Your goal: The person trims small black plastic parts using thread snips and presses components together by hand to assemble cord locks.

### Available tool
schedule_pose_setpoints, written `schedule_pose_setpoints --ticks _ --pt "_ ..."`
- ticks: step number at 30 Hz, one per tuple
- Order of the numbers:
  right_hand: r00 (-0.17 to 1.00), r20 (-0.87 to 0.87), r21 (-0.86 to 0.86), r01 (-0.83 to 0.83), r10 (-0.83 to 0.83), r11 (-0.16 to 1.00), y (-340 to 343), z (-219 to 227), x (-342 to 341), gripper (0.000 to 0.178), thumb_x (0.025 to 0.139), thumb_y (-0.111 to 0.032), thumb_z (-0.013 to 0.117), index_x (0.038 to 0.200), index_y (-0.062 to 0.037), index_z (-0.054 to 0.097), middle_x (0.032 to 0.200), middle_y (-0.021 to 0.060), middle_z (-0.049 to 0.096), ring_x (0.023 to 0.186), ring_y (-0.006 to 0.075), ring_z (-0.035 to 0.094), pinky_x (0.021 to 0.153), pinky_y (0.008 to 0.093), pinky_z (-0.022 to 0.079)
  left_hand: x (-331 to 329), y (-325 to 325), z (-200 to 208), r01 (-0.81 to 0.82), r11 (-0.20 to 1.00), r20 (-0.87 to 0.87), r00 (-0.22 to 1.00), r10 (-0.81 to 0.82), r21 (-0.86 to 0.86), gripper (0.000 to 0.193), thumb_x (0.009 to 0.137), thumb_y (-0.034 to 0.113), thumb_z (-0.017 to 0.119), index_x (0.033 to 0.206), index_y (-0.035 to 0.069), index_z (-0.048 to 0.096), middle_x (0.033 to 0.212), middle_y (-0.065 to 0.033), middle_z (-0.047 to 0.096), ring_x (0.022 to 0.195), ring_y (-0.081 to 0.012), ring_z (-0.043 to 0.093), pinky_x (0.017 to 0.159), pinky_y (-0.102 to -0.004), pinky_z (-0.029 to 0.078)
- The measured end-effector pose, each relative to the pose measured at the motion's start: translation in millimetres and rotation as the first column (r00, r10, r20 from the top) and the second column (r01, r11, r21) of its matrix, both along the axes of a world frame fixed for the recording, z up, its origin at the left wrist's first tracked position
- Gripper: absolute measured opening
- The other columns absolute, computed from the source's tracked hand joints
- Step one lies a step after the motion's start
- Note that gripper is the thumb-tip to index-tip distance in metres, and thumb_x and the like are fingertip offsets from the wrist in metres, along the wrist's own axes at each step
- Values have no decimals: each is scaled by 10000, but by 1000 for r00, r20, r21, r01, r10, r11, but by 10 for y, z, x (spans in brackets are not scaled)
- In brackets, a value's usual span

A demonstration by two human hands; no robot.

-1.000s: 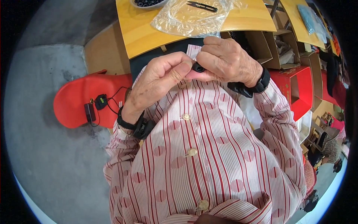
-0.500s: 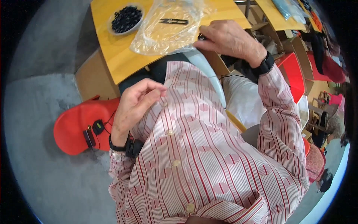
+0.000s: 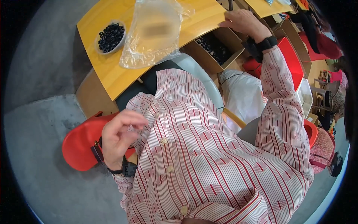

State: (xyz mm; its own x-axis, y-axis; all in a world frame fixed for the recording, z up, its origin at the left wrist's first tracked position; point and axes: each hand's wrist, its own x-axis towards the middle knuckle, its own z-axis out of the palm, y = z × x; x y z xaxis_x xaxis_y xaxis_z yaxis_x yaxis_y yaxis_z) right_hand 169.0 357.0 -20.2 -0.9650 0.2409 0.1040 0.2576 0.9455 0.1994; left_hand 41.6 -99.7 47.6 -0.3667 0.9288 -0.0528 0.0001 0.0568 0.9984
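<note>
My left hand [image 3: 121, 136] is raised beside the front of the striped shirt, fingers loosely bent and slightly smeared by motion. The thumb stands apart from them, and nothing shows between. At the right end of the yellow table [image 3: 108, 80], my right hand [image 3: 244, 23] has its back turned up and its fingers stretched toward the edge. No object is visible in it. Below this hand is a cardboard box [image 3: 234, 59] with many small dark pieces [image 3: 213, 48] inside. A clear plastic bag [image 3: 130, 61] lies on the table; its middle is blurred.
A clear tub [image 3: 97, 46] of black ring-shaped pieces [image 3: 111, 37] stands left of the bag. A red stool [image 3: 80, 145] is at my left. To the right are a white sack [image 3: 242, 89], a red chair [image 3: 291, 61] and more boxes.
My right hand has moved right, off the bag's edge; the dark thing at its fingertips no longer shows. The box below is now exposed. My left hand has lowered, its fingers loosened.
</note>
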Motion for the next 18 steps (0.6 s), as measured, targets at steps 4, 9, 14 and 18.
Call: schedule_pose_setpoints --ticks 4,9,14,18 --pt "995 -13 -275 -102 103 956 -354 394 -139 421 873 -460 576 864 -41 609 684 138 583 646 289 572 599 405 434 -23 -160 133 151 973 -107 985 -134 173 370 817 307 697 939 -33 619 986 -180 623 806 -223 583 730 -330 458" --pt "988 77 -396 -89 130 914 -679 703 -139 362 860 -410 619 851 -47 613 698 112 586 644 243 563 606 380 433 -127 -188 217 537 807 -271 837 -475 246 471 701 406 754 941 13 657 964 -156 644 769 -248 594 672 -335 460" --pt "739 -6 -889 -313 674 335 -1474 1136 -32 278 754 -251 715 912 -54 599 807 90 617 774 243 599 665 371 469 95 -136 406 620 771 -330 765 -553 146 286 706 221 729 886 15 646 939 -142 593 773 -265 575 672 -342 474" --pt "466 -401 -868 -468 788 -165 -2117 849 163 293 741 -174 705 940 -17 557 806 72 568 821 266 563 675 385 472 182 -220 298 593 784 -214 802 -557 182 234 627 63 694 834 -8 610 871 -132 570 708 -295 574 574 -355 481"
